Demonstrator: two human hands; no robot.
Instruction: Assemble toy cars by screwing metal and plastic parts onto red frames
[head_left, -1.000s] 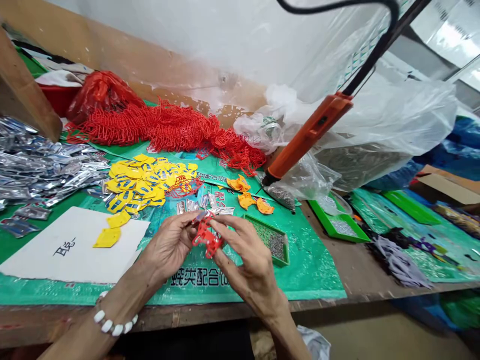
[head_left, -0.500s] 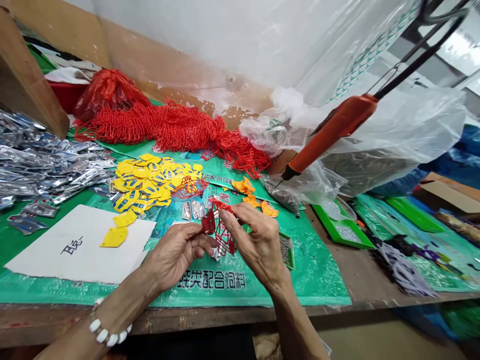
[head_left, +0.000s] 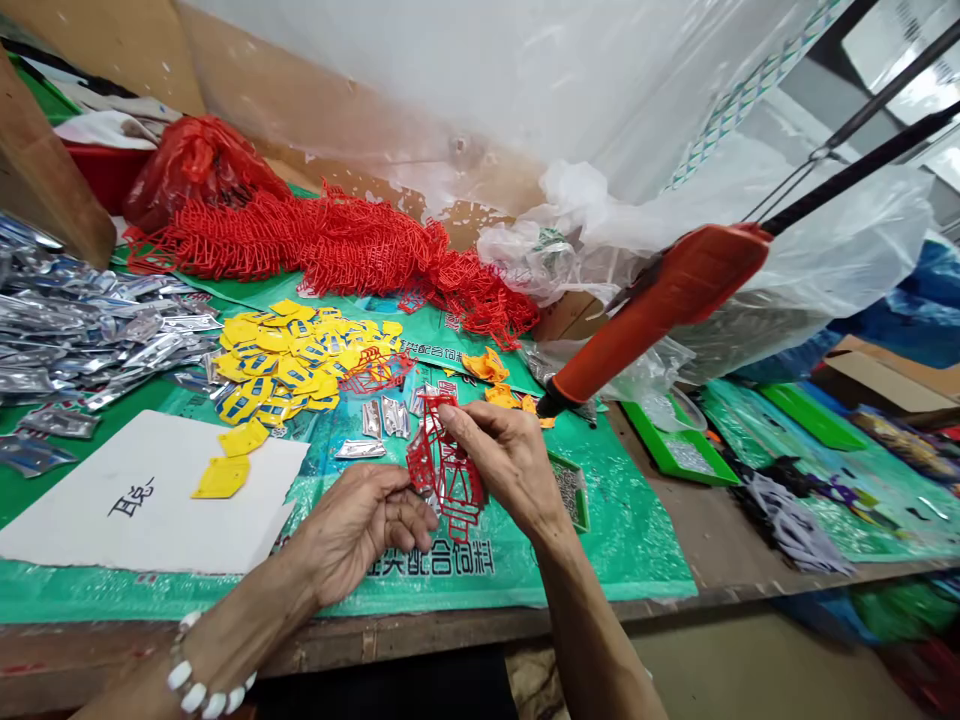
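Between my hands, above the green sheet, is a red openwork plastic frame [head_left: 459, 485]. My right hand [head_left: 514, 462] pinches its upper edge between thumb and fingers. From the left, my left hand [head_left: 367, 525] closes thumb and forefinger on the frame's left edge, its other fingers curled. A bit of shiny metal shows behind the frame near the left fingertips; I cannot tell whether it is held. Just beyond lie several small silver metal plates [head_left: 394, 417] and another red frame [head_left: 377, 370]. A green tray of small screws [head_left: 582, 497] sits beside my right hand.
An orange electric screwdriver [head_left: 660, 310] hangs at the right. Yellow plates [head_left: 285, 360] are heaped behind, silver plates [head_left: 112, 330] at left, red frames [head_left: 322, 245] at the back. Paper [head_left: 90, 510] lies left; orange pieces [head_left: 487, 366] lie beyond my hands.
The red frame has turned and now hangs more spread out and lower between my hands. The view has shifted slightly, and the hanging screwdriver appears closer and lower.
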